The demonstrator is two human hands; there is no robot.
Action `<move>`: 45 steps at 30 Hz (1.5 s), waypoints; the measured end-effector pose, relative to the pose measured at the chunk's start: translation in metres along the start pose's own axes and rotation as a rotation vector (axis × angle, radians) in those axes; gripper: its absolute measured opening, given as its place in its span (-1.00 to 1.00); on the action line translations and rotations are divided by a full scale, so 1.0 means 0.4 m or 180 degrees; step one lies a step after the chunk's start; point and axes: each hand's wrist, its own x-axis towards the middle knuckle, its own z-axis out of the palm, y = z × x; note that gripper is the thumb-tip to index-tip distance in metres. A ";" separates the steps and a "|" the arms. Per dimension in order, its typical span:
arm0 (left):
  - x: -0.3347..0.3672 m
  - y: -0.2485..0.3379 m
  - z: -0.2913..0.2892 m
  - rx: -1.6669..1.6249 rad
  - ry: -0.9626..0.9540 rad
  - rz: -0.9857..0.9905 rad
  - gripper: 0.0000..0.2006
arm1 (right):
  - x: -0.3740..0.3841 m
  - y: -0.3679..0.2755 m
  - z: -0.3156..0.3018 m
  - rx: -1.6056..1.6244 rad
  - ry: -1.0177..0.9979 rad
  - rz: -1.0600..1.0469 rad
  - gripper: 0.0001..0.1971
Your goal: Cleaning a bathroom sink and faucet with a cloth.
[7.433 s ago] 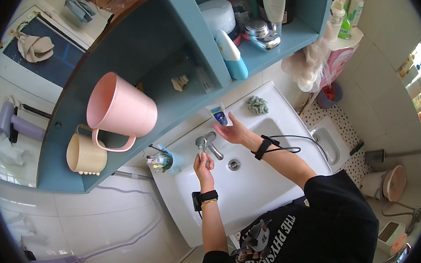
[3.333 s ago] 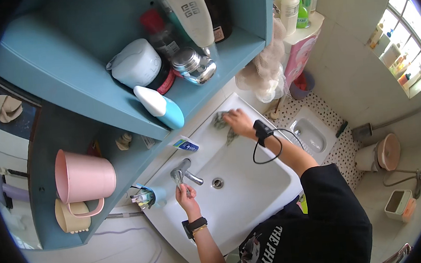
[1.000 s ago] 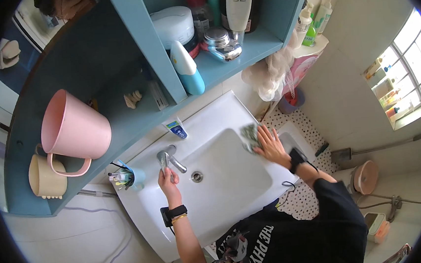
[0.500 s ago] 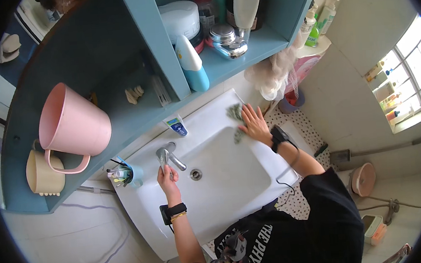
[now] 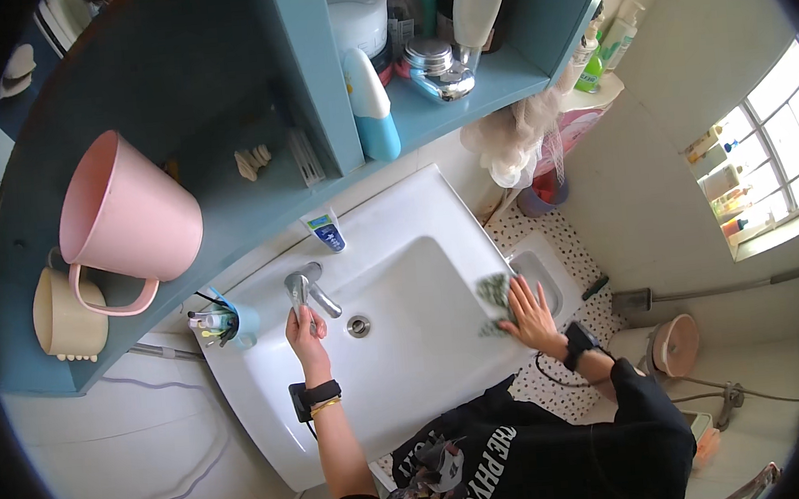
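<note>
A white washbasin (image 5: 412, 352) lies below me, with its round drain (image 5: 358, 326) in the bowl. My left hand (image 5: 310, 348) is closed on the lever of the chrome faucet (image 5: 325, 299); no water is seen coming from the spout. On the basin's right rim, my right hand (image 5: 533, 318) lies flat with its fingers apart. Beneath its fingers is a green-and-white patterned cloth (image 5: 493, 290), pressed against the rim and partly covered by the hand. Both wrists wear black bands.
A blue toothbrush cup (image 5: 246, 325) and a toothpaste tube (image 5: 328, 233) stand on the basin's back ledge. Above hangs a blue-grey shelf (image 5: 228, 216) with a pink mug (image 5: 139, 214), a cream cup (image 5: 69, 318) and several bottles. A mesh bath sponge (image 5: 508, 142) hangs at the right.
My right hand has slid the cloth along the right rim toward me, from the back corner to nearer the front. The left hand has stayed on the faucet lever. The view has shifted slightly.
</note>
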 end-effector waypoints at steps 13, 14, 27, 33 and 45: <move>0.008 -0.012 0.004 -0.0035 0.0045 -0.0020 -0.75 | 0.448 0.038 0.008 -0.0392 0.0707 -0.0645 -0.40; 0.007 -0.011 0.008 -0.0024 0.0074 -0.0006 -0.76 | 0.510 0.037 0.014 -0.0458 0.0777 -0.0616 -0.40; 0.014 -0.027 -0.017 -0.0119 -0.0116 -0.0019 -0.76 | 0.116 0.025 0.006 -0.0089 0.0237 -0.0339 -0.40; 0.011 -0.027 -0.021 -0.0187 -0.0104 -0.0064 -0.77 | -0.026 0.001 -0.015 0.0233 0.0140 -0.0213 -0.42; 0.008 -0.016 -0.010 -0.0097 -0.0062 -0.0018 -0.73 | 0.494 -0.292 -0.060 0.2074 0.0978 -0.0658 -0.45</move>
